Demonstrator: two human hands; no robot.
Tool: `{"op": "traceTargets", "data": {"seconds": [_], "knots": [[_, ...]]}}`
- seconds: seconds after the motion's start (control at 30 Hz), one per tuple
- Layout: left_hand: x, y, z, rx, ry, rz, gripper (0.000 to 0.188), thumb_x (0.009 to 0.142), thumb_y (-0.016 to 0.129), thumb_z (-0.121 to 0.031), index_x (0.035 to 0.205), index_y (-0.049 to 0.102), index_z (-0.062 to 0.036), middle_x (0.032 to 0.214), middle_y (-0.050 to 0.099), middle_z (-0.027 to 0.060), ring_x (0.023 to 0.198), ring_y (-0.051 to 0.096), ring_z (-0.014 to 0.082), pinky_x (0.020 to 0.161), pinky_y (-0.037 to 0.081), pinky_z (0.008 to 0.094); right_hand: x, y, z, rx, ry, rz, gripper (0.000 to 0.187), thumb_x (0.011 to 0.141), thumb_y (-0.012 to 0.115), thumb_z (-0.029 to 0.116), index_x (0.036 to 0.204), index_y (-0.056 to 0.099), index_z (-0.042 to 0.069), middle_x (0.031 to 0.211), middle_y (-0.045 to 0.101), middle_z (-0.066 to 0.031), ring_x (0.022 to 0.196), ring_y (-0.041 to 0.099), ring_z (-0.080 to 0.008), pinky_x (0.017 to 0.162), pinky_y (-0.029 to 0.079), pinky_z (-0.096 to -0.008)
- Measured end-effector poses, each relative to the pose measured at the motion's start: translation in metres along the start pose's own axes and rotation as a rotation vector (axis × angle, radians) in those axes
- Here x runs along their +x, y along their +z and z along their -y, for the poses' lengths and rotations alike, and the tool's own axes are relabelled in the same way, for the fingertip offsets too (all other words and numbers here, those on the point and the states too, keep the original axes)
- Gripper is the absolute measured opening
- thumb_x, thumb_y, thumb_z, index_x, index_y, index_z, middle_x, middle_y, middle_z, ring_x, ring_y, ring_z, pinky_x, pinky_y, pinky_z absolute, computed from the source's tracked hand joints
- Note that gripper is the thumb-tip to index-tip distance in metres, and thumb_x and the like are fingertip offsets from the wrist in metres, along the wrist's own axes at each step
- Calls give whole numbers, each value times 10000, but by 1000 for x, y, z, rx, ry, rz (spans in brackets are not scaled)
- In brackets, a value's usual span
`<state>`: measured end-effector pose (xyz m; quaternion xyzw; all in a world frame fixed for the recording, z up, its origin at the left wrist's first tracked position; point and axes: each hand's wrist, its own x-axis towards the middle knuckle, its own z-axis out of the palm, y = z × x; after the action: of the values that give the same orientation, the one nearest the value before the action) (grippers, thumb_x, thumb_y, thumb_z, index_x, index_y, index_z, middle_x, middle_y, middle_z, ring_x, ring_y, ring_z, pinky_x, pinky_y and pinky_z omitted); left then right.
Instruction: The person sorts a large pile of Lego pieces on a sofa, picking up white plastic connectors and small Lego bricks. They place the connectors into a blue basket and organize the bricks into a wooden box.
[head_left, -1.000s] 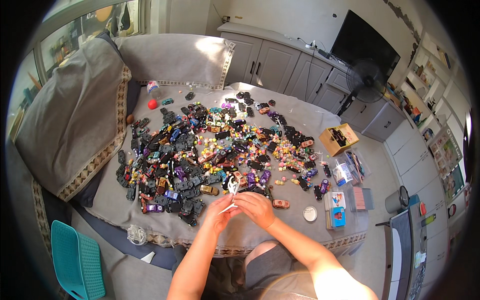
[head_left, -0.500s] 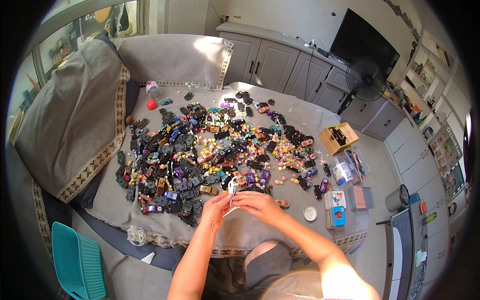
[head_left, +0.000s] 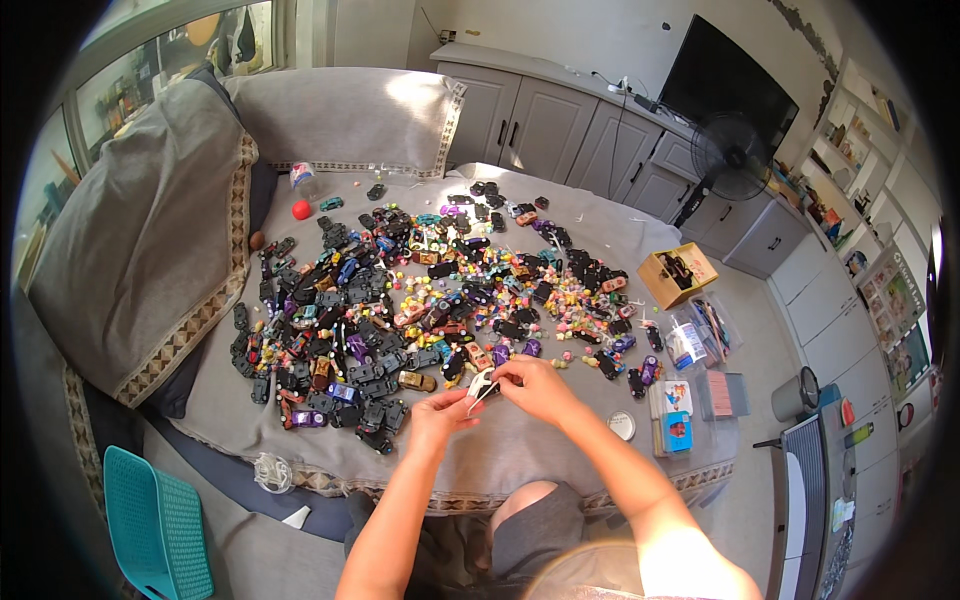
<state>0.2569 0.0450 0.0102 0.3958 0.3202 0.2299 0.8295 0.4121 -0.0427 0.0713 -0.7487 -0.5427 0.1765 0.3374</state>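
Near the front edge of the cloth-covered table, my left hand [head_left: 440, 418] grips a small dark toy car with a white piece [head_left: 479, 383] on it. My right hand [head_left: 535, 388] is closed from the other side, its fingertips pinched at a thin white strip by the car. How the strip runs round the car is too small to make out. Just beyond both hands lies a wide pile of toy cars [head_left: 370, 290], mostly black with some purple, gold and blue. Small pink and yellow figures [head_left: 510, 285] are mixed through it. A gold toy car [head_left: 417, 381] lies close to my left hand.
To the right are a round white lid [head_left: 620, 426], a box of cards [head_left: 672, 432], a clear bin with a white bottle [head_left: 686, 344] and a yellow box [head_left: 678, 276]. Low on the left stand a teal basket [head_left: 155, 525] and a clear cup of white pieces [head_left: 273, 472]. A red ball [head_left: 300, 210] lies far left.
Both hands have shifted slightly right. The held car is tilted differently, showing more of its dark side, and my right fingers have moved up from below to pinch the white strip.
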Motion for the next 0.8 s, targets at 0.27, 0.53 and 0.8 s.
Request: {"op": "traceTargets", "data": {"seconds": [0.27, 0.53, 0.8], "knots": [[-2, 0, -5, 3, -81, 18, 215, 791, 631, -32, 985, 613, 59, 835, 659, 124, 586, 607, 137, 508, 491, 229, -5, 31, -7, -141, 2, -235, 220, 795, 542, 104, 993, 613, 39, 836, 621, -101, 712, 610, -189, 610, 480, -319], [-3, 6, 1, 35, -85, 28, 182, 799, 620, -24, 958, 616, 64, 850, 656, 122, 590, 586, 131, 523, 480, 231, -10, 63, -19, 941, 326, -167, 382, 859, 369, -6, 1234, 436, -12, 1022, 602, -133, 778, 600, -142, 651, 512, -237], [3, 7, 15, -18, -17, -80, 182, 805, 614, -29, 959, 616, 69, 792, 655, 108, 592, 608, 145, 540, 514, 247, -7, 79, -2, 1031, 318, -294, 420, 821, 369, -51, 1235, 420, -7, 1100, 555, -137, 967, 548, -170, 843, 441, -276]]}}
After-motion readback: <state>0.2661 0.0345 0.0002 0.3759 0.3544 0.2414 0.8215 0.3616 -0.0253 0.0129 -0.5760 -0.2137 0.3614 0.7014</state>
